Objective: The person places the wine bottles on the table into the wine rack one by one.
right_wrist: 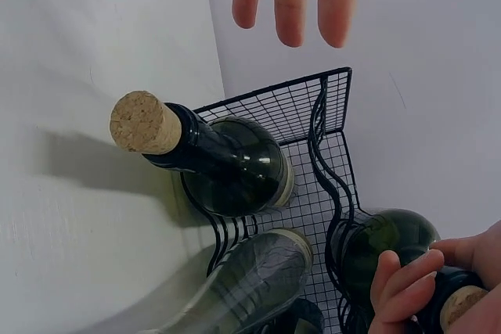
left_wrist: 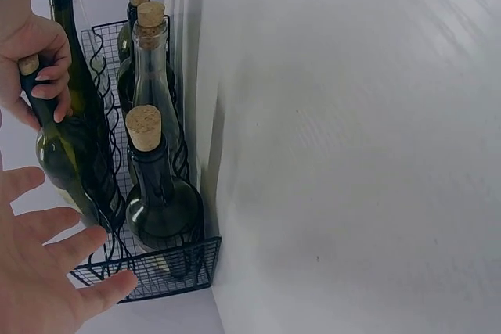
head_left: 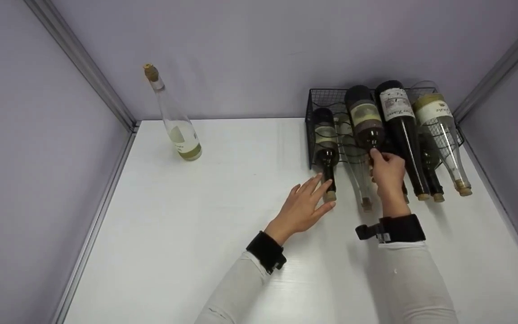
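My right hand [head_left: 388,173] grips the neck of a dark green wine bottle [head_left: 363,112] lying on the upper tier of a black wire wine rack [head_left: 309,135]. Its cork [right_wrist: 462,307] pokes out past the curled fingers in the right wrist view. With fingers spread and fairly straight, my left hand [head_left: 301,204] hovers beside the neck of the leftmost dark bottle [head_left: 325,141], which lies in the lower tier. In the left wrist view a gap separates that hand [left_wrist: 43,271] from the corked bottle [left_wrist: 160,209].
A clear corked bottle [head_left: 182,139] stands upright at the table's back left. To the right of the held bottle, a long dark bottle [head_left: 403,126] and a clear one [head_left: 448,139] lie on the upper tier. Another clear bottle [head_left: 355,166] lies below. Panel walls enclose the white table [head_left: 187,234].
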